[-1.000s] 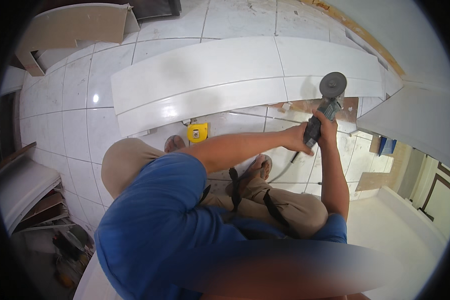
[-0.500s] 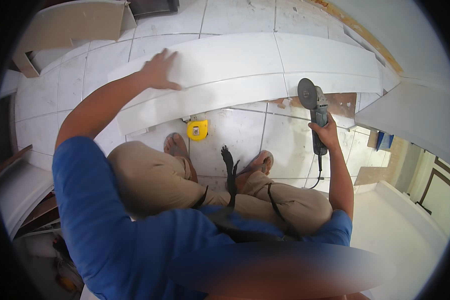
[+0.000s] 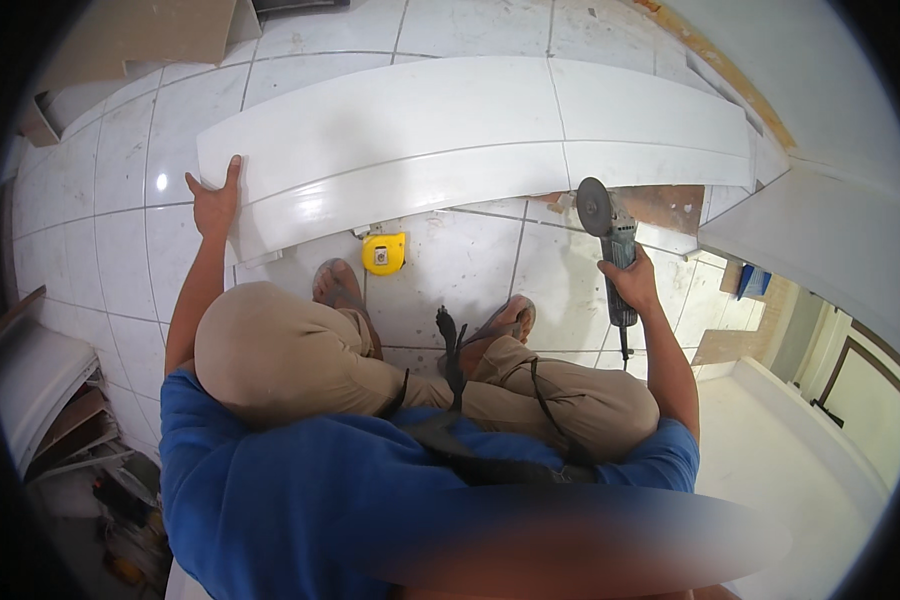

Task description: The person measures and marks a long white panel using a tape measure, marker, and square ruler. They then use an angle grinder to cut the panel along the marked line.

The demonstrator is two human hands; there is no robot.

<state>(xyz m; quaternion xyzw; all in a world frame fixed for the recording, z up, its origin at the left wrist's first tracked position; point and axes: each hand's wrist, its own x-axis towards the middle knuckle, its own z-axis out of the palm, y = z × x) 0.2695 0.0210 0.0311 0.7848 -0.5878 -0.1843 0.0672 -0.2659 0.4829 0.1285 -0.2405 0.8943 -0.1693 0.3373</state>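
Long white panel [image 3: 470, 150] lies flat across the tiled floor [image 3: 100, 230], glossy, slightly curved. Angle grinder [image 3: 610, 245] held upright off the panel's near edge, disc up.

White slab [image 3: 450, 150], yellow tape measure [image 3: 383, 253], seemingly grey-green grinder [image 3: 610, 240], white tiled floor [image 3: 100, 200]

White tiled floor [image 3: 110, 200]: long white slab [image 3: 450, 140], yellow tape measure [image 3: 383, 253], sandalled feet [image 3: 338, 285].

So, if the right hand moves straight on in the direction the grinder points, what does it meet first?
Most likely the long white panel: the angle grinder in the right hand has its disc just short of the panel's near edge, though depth is unclear.
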